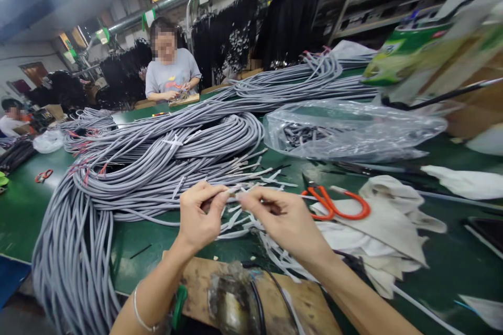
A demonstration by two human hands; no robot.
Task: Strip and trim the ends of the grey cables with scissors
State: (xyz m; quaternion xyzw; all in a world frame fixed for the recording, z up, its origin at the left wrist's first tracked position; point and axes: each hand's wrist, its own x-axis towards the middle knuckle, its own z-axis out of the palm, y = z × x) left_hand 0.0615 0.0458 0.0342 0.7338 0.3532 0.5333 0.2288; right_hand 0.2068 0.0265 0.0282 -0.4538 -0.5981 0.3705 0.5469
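Observation:
My left hand (202,214) and my right hand (288,220) are raised in front of me, fingertips almost meeting. Both pinch a thin, light-coloured cable end (234,189); its exact shape is mostly covered by my fingers. Just behind them lies a large bundle of grey cables (212,141), with whitish ends pointing toward my hands. Beneath my right hand, white strips (275,251) are spread on the table. Beside that hand rest scissors with orange handles (353,209), partly on a white cloth (387,220).
The green table (137,256) carries a wooden board with a metal fixture (233,298) close to me. A clear plastic bag (353,131) of dark parts lies at the right. Small red-handled scissors (43,175) are at the left. Across the table a co-worker (173,68) handles something.

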